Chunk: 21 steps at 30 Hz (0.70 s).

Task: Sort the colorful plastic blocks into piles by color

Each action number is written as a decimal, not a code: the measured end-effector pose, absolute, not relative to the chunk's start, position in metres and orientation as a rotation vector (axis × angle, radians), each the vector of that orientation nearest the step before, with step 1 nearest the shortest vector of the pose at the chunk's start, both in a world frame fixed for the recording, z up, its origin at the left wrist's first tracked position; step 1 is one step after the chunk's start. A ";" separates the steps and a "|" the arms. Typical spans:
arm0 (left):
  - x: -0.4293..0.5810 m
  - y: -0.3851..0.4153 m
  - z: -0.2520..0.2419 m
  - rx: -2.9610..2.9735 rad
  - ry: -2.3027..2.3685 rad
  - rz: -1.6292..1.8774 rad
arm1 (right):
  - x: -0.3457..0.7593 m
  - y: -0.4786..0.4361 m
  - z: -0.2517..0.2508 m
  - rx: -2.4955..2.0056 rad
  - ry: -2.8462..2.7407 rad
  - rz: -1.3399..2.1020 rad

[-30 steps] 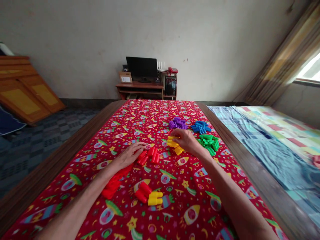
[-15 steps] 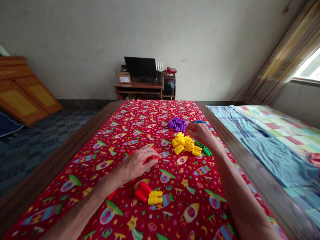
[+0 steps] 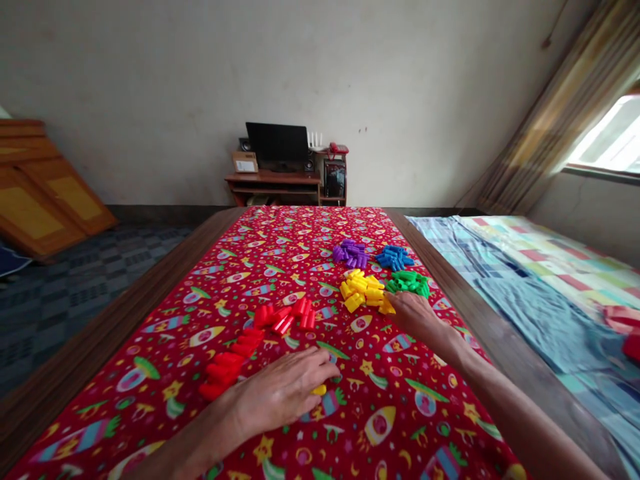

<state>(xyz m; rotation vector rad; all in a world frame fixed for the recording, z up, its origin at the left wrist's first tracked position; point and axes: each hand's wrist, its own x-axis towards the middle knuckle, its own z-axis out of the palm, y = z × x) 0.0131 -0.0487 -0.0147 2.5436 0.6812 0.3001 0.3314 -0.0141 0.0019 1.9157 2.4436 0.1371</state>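
My left hand (image 3: 293, 383) lies near the middle of the table, fingers curled down over a yellow building block (image 3: 320, 389); only its end shows by the thumb. Red blocks that lay beside it are hidden. Farther right, my right hand (image 3: 413, 308) pinches a yellow block (image 3: 387, 307) at the near right edge of the yellow pile (image 3: 357, 287). Green blocks (image 3: 407, 283) lie just beyond that hand. A curved row of red blocks (image 3: 235, 357) stretches behind my left wrist, with more red ones (image 3: 287, 317) past the fingers.
Purple blocks (image 3: 351, 253) and blue blocks (image 3: 394, 257) form two piles farther back. A red patterned cloth (image 3: 270, 230) covers the table. To the right is a bed (image 3: 530, 267); a monitor (image 3: 277, 143) stands on a desk beyond the far end.
My left hand has come nearer from the red blocks and covers the yellow block. The right hand has drawn back from near the blue pile to the yellow pile, uncovering blue and green blocks.
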 end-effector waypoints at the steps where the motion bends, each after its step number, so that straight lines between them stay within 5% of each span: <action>1: 0.014 -0.047 -0.012 2.507 0.671 0.300 | 0.334 -0.015 0.001 1.930 2.453 0.126; 10: 0.047 -0.001 0.013 2.152 0.845 0.671 | 0.337 -0.007 0.034 2.229 2.387 0.186; 21: 0.124 0.127 -0.024 1.946 1.245 0.999 | 0.309 0.070 0.013 2.302 2.396 0.143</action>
